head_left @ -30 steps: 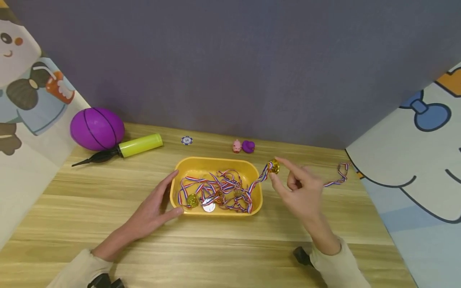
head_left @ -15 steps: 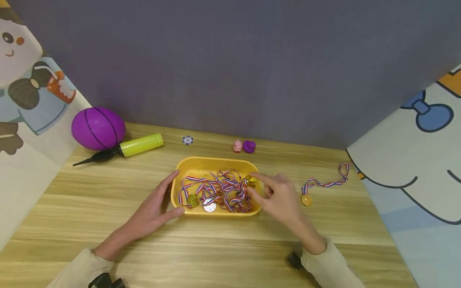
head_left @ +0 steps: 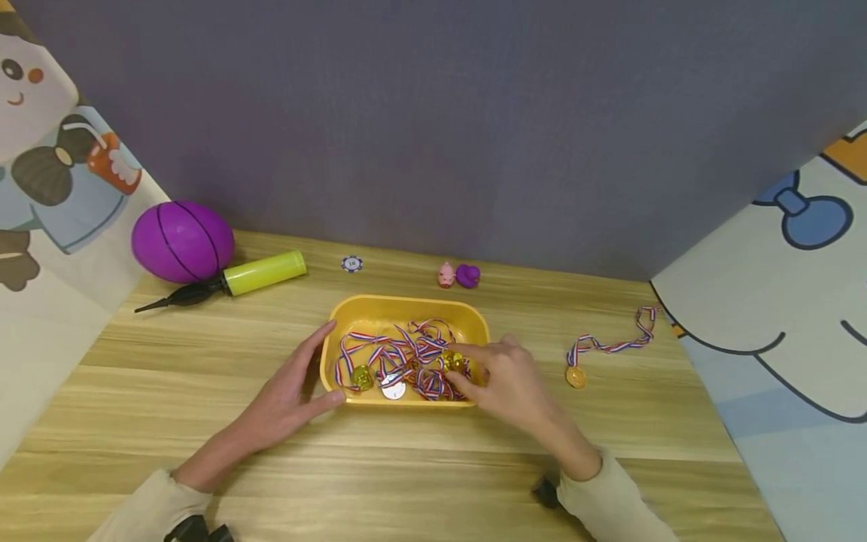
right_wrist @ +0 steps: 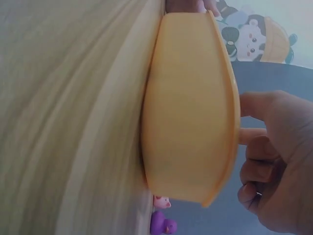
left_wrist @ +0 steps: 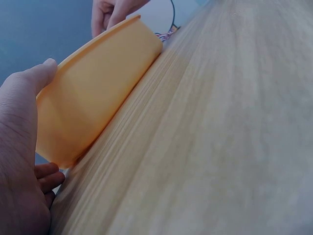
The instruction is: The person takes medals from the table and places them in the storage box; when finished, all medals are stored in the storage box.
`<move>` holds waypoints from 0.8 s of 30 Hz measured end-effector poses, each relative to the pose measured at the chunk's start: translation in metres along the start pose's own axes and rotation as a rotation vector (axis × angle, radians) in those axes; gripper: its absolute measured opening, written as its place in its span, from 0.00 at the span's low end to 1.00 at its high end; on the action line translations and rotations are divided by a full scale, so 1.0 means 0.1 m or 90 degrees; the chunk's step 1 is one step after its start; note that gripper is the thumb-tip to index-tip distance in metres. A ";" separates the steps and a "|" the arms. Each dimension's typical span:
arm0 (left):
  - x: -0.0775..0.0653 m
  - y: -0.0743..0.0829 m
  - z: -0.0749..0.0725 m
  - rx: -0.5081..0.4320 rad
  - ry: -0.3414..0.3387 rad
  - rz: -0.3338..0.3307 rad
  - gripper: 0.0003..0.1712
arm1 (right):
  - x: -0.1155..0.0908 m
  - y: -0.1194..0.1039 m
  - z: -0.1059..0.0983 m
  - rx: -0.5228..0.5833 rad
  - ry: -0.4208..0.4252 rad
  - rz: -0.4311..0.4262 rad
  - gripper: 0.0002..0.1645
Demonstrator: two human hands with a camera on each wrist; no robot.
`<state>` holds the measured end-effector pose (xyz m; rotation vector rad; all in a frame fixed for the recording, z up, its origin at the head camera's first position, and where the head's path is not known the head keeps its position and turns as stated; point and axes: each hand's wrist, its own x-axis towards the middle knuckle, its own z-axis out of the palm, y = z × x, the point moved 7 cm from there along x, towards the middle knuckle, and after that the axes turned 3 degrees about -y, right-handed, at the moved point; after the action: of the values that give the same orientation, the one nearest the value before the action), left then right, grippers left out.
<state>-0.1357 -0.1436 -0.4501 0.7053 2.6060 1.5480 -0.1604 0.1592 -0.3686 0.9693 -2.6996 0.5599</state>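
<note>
A yellow plastic tub (head_left: 406, 299) sits on the wooden table, holding tangled red, white and blue ribbons (head_left: 369, 339) with medals. My left hand (head_left: 284, 399) grips its left end, thumb at the near rim. In the left wrist view the thumb (left_wrist: 41, 76) lies at the rim and other fingers are low by the base. My right hand (head_left: 508, 380) reaches over the right rim, pinching a gold medal (head_left: 454, 362) between thumb and index finger. A silver medal (head_left: 393, 387) and another gold medal (head_left: 362, 377) lie inside. The tub wall hides the right fingertips in the right wrist view.
Another gold medal (head_left: 576, 376) lies on the table at right, its ribbon stretched toward the wall. Behind the tub are a pink pig (head_left: 445, 275), a purple duck (head_left: 468, 275) and a poker chip (head_left: 351, 263). A purple ball (head_left: 183, 242) and a yellow hand pump (head_left: 264, 273) are at left.
My right hand has carried the gold medal from right of the tub leftward and down into it. The medal on the table came into view. My left hand has stayed put.
</note>
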 end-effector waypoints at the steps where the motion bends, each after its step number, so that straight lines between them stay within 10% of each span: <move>1: 0.00 0.00 0.00 0.000 0.000 0.000 0.61 | 0.01 -0.02 0.02 0.001 0.002 -0.008 0.24; 24: 0.01 0.00 0.00 -0.012 -0.001 0.016 0.62 | 0.16 0.03 0.14 0.038 0.054 -0.019 0.27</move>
<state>-0.1371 -0.1433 -0.4498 0.7392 2.5883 1.5757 -0.1755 0.1462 -0.3771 0.9768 -2.6033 0.6647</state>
